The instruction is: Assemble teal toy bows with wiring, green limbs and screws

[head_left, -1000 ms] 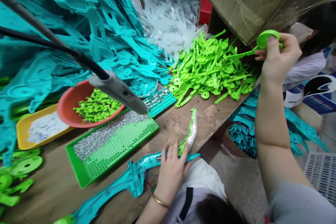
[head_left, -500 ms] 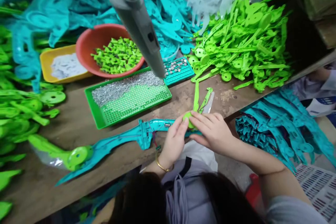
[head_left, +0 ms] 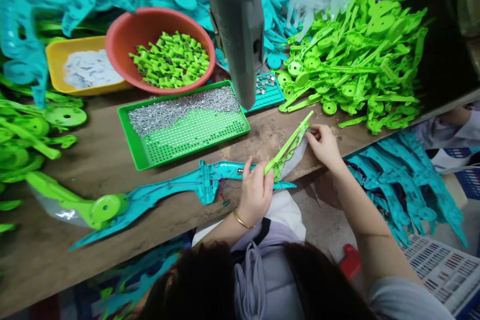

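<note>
A long teal plastic toy bow [head_left: 176,192] lies along the near edge of the wooden bench [head_left: 93,170], with thin wires showing at its middle. My left hand [head_left: 255,194], a gold bangle at the wrist, presses down on the bow's right end and pinches the base of a slim green plastic arm [head_left: 288,146]. My right hand [head_left: 323,144] grips the far tip of that green arm and the clear blade piece under it.
A grey hanging power screwdriver [head_left: 238,20] dangles over the bench. Behind it are a green tray of screws [head_left: 183,122], a small teal tray [head_left: 267,91], a red bowl of green clips [head_left: 161,50], a yellow tray [head_left: 75,67], and piles of green parts [head_left: 356,55] and teal parts.
My right hand came down from holding a green part up by the cardboard box to the bench, then slid out to the tip of the green arm. The view swung left.
</note>
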A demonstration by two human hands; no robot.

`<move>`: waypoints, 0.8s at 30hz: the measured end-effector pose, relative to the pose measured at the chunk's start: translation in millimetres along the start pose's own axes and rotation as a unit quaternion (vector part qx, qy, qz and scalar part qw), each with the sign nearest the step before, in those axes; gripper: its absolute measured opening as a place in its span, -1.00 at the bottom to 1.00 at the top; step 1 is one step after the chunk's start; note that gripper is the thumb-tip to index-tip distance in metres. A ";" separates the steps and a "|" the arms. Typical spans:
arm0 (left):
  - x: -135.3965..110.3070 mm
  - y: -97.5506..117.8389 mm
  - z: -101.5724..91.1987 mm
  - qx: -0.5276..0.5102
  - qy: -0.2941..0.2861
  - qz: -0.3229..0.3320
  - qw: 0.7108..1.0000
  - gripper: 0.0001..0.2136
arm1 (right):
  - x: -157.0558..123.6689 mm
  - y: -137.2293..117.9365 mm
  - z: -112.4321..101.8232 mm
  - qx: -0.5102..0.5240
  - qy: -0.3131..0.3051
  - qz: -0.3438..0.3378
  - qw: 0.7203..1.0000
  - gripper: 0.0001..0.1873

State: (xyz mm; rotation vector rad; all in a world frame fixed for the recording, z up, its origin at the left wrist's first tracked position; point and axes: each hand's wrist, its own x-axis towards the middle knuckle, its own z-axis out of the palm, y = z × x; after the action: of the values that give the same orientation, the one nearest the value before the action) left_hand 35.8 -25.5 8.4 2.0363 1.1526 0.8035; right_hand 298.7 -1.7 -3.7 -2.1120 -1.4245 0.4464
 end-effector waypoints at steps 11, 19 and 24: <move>-0.8 -2.8 1.1 -0.003 -0.005 -0.007 1.000 -0.70 | -0.5 1.3 2.8 0.105 0.007 0.054 0.993 -0.61; 0.5 -3.2 1.2 -0.001 0.010 0.007 1.000 -0.73 | -4.5 -10.7 -2.1 0.015 0.018 -0.007 1.000 -0.73; 1.1 -1.5 1.2 -0.011 -0.001 0.006 1.000 -0.73 | -8.0 -9.7 -0.1 -0.116 -0.001 -0.087 0.989 -0.72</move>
State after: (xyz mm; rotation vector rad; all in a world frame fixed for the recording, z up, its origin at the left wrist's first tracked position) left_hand 36.5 -24.2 6.7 2.0273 1.1282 0.8162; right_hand 288.4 -6.3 2.0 -2.1391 -1.7159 0.2222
